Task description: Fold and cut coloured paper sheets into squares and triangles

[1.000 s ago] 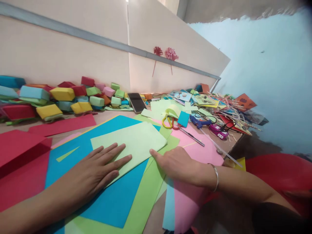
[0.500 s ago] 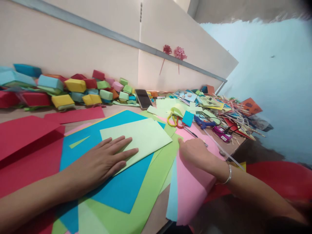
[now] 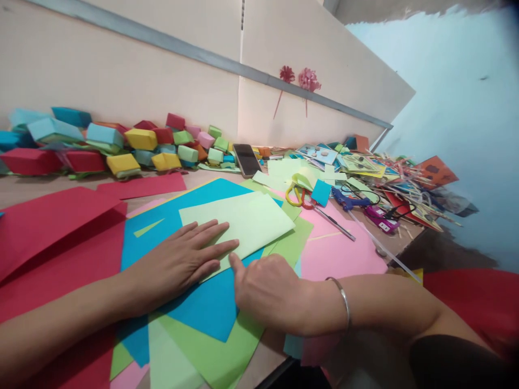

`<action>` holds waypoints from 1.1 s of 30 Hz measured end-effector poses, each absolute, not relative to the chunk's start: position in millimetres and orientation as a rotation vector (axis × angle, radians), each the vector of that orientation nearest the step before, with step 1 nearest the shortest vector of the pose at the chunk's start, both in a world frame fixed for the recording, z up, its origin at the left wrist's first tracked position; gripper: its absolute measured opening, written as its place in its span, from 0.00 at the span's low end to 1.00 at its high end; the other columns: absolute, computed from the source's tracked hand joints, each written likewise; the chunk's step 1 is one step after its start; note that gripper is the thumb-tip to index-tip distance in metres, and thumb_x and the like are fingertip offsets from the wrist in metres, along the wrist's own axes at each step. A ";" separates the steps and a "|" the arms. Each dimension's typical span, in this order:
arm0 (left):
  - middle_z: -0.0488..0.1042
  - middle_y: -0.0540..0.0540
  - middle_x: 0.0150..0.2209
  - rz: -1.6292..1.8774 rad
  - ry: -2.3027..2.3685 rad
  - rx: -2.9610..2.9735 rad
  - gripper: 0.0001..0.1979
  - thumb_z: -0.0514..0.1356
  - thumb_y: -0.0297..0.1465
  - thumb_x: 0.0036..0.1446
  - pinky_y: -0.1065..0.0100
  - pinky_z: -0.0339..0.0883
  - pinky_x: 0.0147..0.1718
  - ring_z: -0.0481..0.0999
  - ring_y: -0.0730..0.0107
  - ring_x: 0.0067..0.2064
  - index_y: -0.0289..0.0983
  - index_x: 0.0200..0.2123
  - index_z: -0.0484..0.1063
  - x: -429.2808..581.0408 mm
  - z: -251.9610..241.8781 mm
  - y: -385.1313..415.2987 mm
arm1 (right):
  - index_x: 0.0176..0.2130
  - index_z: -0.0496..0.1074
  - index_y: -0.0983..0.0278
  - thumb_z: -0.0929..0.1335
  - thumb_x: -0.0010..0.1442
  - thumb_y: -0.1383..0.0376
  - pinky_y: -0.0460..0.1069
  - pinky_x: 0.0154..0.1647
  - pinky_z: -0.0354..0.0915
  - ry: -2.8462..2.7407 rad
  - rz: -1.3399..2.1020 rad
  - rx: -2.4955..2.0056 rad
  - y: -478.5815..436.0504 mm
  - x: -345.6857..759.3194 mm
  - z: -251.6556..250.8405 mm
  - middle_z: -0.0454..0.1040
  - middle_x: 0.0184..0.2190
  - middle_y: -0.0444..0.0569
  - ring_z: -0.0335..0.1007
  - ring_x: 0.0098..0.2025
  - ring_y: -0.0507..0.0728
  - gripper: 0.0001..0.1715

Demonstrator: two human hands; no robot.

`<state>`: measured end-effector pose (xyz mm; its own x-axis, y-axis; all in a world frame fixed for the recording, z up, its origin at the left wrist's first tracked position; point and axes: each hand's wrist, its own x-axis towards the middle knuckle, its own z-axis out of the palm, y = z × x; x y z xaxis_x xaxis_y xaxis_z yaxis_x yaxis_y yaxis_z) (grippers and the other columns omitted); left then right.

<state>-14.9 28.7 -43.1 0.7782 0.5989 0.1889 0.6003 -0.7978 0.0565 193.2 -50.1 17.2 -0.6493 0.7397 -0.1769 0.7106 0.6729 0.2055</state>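
A pale green sheet of paper (image 3: 263, 213), apparently folded, lies on a blue sheet (image 3: 211, 319) atop a fan of coloured papers. My left hand (image 3: 182, 265) rests flat on the pale green paper's left part, fingers stretched out. Curled into a loose fist, my right hand (image 3: 271, 294) puts one extended digit on the near edge of that paper, close to my left fingertips. Nothing shows in its fingers. Scissors with yellow and red handles (image 3: 294, 195) lie beyond the paper, with a slim pen-like tool (image 3: 336, 222) beside them.
Several coloured paper boxes (image 3: 140, 139) line the back left, next to a phone (image 3: 246, 160). Red paper (image 3: 60, 232) covers the left side. Pink paper (image 3: 344, 256), a blue glue gun (image 3: 351, 200) and a purple power socket (image 3: 381, 218) lie right, near the table edge.
My right hand has moved left from the green and pink papers to the pale green paper's near edge. My left hand stays flat on it. The view has shifted slightly.
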 end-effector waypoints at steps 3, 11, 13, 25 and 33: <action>0.54 0.49 0.71 -0.280 -1.009 -2.983 0.26 0.41 0.51 0.68 0.44 0.54 0.64 0.56 0.48 0.70 0.58 0.65 0.60 -14.4 -40.4 29.0 | 0.54 0.72 0.79 0.60 0.67 0.75 0.47 0.20 0.61 2.492 0.200 1.334 -42.5 217.2 16.8 0.78 0.25 0.59 0.76 0.25 0.57 0.20; 0.52 0.55 0.71 -0.356 -1.005 -2.965 0.24 0.42 0.50 0.69 0.48 0.49 0.66 0.55 0.52 0.70 0.61 0.65 0.57 -16.4 -49.8 31.6 | 0.48 0.76 0.73 0.58 0.66 0.76 0.47 0.25 0.61 2.062 0.312 1.652 -26.2 273.8 38.1 0.78 0.27 0.60 0.79 0.33 0.61 0.20; 0.53 0.53 0.71 -0.299 -1.039 -2.980 0.25 0.41 0.51 0.68 0.48 0.49 0.65 0.55 0.51 0.70 0.60 0.65 0.59 -14.5 -45.0 30.5 | 0.52 0.74 0.74 0.58 0.65 0.77 0.47 0.25 0.61 2.076 0.382 1.669 -29.0 266.3 42.0 0.78 0.28 0.60 0.78 0.33 0.60 0.21; 0.56 0.46 0.70 -0.317 -1.095 -3.029 0.26 0.40 0.49 0.69 0.46 0.49 0.65 0.55 0.50 0.70 0.56 0.63 0.64 -6.8 -34.7 24.6 | 0.69 0.56 0.71 0.59 0.62 0.81 0.46 0.20 0.62 2.271 0.458 1.399 -57.6 214.0 32.1 0.76 0.25 0.53 0.75 0.25 0.56 0.37; 0.58 0.46 0.70 -0.251 -1.107 -3.056 0.22 0.45 0.43 0.70 0.47 0.51 0.64 0.55 0.52 0.70 0.57 0.63 0.65 -5.0 -27.0 25.0 | 0.62 0.64 0.81 0.58 0.63 0.80 0.46 0.18 0.61 2.466 0.437 1.126 -65.4 174.8 22.8 0.75 0.24 0.56 0.73 0.24 0.57 0.28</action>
<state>-5.0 25.0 -27.0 0.7585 0.6434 0.1038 0.6252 -0.7633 0.1626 174.8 -65.4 22.8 -0.5997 0.7692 -0.2207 0.6466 0.6283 0.4325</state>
